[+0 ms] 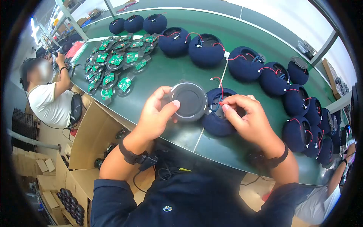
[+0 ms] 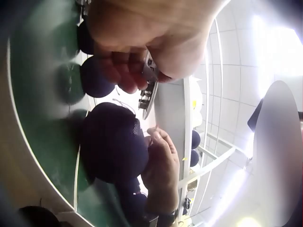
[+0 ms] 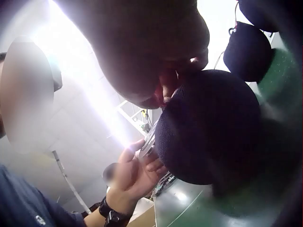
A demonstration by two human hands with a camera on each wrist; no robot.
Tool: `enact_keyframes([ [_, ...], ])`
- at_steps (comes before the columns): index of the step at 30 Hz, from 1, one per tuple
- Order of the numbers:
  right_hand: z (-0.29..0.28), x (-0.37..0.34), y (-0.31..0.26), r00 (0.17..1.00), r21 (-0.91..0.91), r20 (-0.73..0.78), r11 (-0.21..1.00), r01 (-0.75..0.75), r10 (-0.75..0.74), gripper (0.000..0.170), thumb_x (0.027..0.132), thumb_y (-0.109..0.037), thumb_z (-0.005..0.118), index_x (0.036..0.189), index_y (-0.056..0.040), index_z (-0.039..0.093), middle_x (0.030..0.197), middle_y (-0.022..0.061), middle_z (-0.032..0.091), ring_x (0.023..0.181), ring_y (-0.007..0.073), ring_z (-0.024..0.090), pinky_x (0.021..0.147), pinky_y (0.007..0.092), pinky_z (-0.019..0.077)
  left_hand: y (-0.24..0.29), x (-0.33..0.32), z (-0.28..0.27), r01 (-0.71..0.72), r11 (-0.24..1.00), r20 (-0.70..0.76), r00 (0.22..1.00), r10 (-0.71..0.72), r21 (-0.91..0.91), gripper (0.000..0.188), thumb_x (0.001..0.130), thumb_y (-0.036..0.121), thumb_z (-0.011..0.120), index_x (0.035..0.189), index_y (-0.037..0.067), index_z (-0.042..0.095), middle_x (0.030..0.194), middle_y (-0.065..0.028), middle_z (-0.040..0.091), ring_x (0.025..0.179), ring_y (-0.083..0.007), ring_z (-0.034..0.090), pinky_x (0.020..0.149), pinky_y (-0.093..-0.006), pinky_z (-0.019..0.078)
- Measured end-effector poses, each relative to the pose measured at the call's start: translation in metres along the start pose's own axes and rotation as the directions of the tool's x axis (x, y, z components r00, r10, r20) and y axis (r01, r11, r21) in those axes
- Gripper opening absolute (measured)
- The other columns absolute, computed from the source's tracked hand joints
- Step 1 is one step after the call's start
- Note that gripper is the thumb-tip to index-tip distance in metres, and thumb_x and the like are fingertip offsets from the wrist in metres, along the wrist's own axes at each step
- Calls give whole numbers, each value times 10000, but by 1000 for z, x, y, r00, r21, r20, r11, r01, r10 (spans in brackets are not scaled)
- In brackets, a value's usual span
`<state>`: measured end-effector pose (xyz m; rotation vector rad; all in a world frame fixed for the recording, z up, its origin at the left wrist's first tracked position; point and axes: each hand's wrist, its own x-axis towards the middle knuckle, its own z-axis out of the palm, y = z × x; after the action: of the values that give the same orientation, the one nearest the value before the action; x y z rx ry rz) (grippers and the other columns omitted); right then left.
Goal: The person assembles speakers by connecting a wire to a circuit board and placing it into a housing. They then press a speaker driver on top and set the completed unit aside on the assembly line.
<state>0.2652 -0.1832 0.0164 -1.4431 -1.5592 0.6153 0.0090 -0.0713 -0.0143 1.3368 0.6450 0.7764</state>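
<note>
My left hand holds a round black base plate with a clear rim, thumb on its face and fingers behind. The left wrist view catches parts on the underside of this plate. Right beside it, a round navy fabric-covered speaker housing sits on the green bench, its opening facing up. With thumb and forefinger my right hand pinches a thin red wire over that opening. Another stretch of red wire, tipped with a white plug, stands up behind. In the right wrist view the housing partly hides the fingertips.
Several similar housings with red wires line the bench's back and right side. At the left lies a pile of plates with green circuit boards. Cardboard boxes stand below the bench edge. Another person sits at the far left.
</note>
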Motion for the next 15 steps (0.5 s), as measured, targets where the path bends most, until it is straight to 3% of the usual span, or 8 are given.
enact_keyframes([
  [2,-3,4,5,987,-143,38,976,163,-159,102,934,-161,694,949,-62,716,855,45,701,842,212,633,885,368,418,5,-5,-1,-14,1000,-9,1000,14,2,378,988,144,662,1320,10,543,1059,-61,682,854,-107,650,654,-277,543],
  [7,-5,11,11,976,-117,87,971,209,-199,116,940,-173,689,969,-65,719,887,48,693,887,225,623,927,380,410,20,-20,12,-24,992,-21,999,26,125,457,945,64,708,1381,13,581,1075,-76,701,870,-146,686,680,-296,567],
  [8,-4,9,12,982,-88,51,979,184,-180,117,935,-167,694,981,-63,723,891,50,695,884,225,622,922,371,416,23,-20,14,-192,893,39,981,193,408,449,930,42,716,1367,30,612,1084,-93,708,884,-178,704,724,-306,575],
  [9,-5,8,14,987,-58,16,985,160,-160,121,930,-160,699,993,-61,728,896,52,697,881,224,622,917,363,422,24,-19,16,-344,688,148,933,329,639,445,916,20,724,1352,47,643,1093,-111,716,899,-210,722,768,-315,582],
  [11,-11,8,17,998,23,25,998,58,-59,123,924,-148,703,1003,-58,731,894,58,700,879,228,624,915,362,431,21,-20,22,-267,779,107,962,252,566,427,879,-38,701,1294,65,695,1185,-152,694,1026,-267,716,846,-329,572],
  [13,-13,6,20,998,104,41,993,-51,47,127,919,-136,708,1012,-54,734,891,65,702,877,232,627,912,361,440,10,-20,21,-376,584,196,917,348,720,490,841,-101,647,1300,64,691,1276,-159,649,1151,-277,669,888,-332,560],
  [14,-13,5,22,999,167,32,985,-38,33,120,918,-127,706,1009,-53,729,914,73,703,894,239,625,914,367,447,2,-19,18,-409,564,253,907,335,718,564,809,-141,538,1338,19,648,1405,-173,540,1232,-249,603,932,-298,540],
  [15,-13,5,23,1000,227,22,974,-27,22,113,917,-118,704,1005,-51,725,936,81,703,910,246,623,916,374,455,1,-19,23,-410,561,262,908,327,719,564,809,-141,538,1338,19,648,1405,-173,540,1232,-249,603,932,-298,540],
])
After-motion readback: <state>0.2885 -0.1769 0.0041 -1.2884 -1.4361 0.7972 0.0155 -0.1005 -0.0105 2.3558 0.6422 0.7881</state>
